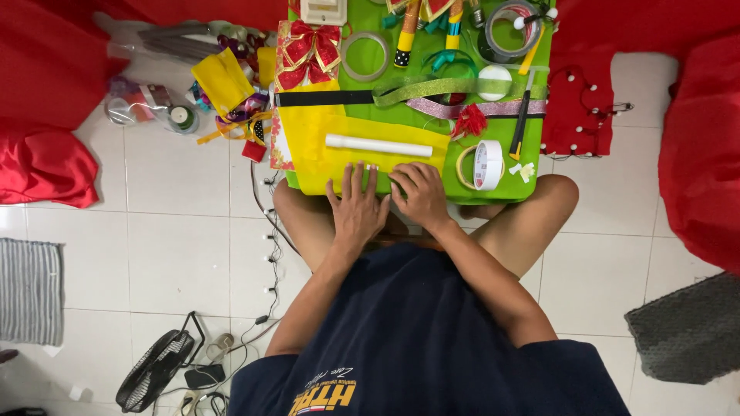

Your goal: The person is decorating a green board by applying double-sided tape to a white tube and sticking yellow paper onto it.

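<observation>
Yellow paper (339, 146) lies across the green board (493, 192) at the frame's centre. We press its near edge flat with our left hand (357, 208), fingers spread; our right hand (420, 196) curls beside it. Thin, light, creasable, we judge: best held at the edges.

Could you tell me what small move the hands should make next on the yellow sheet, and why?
Probably press and smooth the near edge: the left hand lies flat on the yellow sheet, the right hand curls at its edge, and the white tube lies free farther up the sheet.
</observation>
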